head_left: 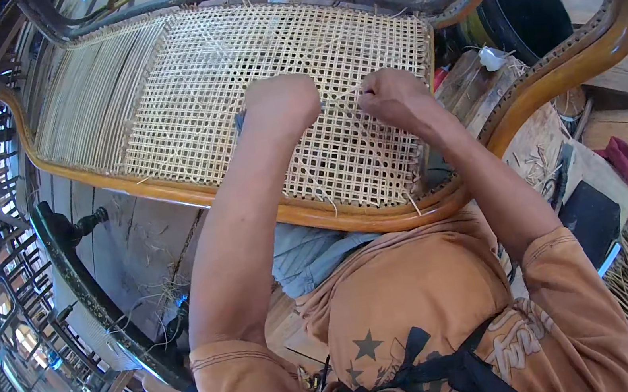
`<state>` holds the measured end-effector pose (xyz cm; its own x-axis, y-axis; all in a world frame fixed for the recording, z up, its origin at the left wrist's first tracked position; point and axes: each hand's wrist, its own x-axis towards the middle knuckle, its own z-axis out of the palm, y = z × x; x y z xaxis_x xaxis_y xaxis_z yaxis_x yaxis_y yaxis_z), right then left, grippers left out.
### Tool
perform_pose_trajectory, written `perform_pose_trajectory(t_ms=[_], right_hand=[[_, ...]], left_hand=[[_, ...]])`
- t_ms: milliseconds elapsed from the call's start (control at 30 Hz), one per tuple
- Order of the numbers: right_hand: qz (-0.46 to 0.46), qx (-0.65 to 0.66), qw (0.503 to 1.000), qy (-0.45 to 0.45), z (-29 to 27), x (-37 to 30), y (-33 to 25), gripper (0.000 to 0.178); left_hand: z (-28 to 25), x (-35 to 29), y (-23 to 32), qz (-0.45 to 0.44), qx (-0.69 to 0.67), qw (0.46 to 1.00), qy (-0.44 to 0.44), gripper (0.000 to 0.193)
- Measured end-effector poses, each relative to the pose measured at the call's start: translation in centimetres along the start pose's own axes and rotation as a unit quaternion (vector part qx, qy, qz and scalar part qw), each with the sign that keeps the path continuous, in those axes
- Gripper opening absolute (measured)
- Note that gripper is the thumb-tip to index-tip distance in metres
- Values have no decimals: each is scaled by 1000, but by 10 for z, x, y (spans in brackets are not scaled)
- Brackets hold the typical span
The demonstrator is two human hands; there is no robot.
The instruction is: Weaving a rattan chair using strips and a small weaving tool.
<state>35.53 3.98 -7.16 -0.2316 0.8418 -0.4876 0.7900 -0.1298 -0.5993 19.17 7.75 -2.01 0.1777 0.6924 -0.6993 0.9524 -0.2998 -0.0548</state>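
One thin cane strand (341, 101) runs taut between two closed hands, just above the woven cane panel (234, 87) that fills the curved wooden chair frame (169, 191). The left hand (283, 102) is fisted over the panel's middle, pinching the strand's one end; the right hand (394, 98), also clenched narrow, grips the other end nearer the panel's right edge. A white plastic bottle (490, 57) lies beyond that edge.
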Motion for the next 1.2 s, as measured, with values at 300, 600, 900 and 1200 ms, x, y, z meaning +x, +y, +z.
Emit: perform_pose_trajectory(t_ms=[300,600,900,1200], right_hand=[[-11,13,1000,22,-1,8,-1,19],[-56,-22,997,48,20,9,12,21],[-193,-42,956,217,24,7,-21,21],[-74,123,989,34,32,13,-26,25]], left_hand=[[4,23,9,77,33,996,-18,22],[33,15,-13,114,-17,991,67,28],[1,-25,-68,20,-24,999,39,35],[10,-12,-39,59,-25,996,67,26]])
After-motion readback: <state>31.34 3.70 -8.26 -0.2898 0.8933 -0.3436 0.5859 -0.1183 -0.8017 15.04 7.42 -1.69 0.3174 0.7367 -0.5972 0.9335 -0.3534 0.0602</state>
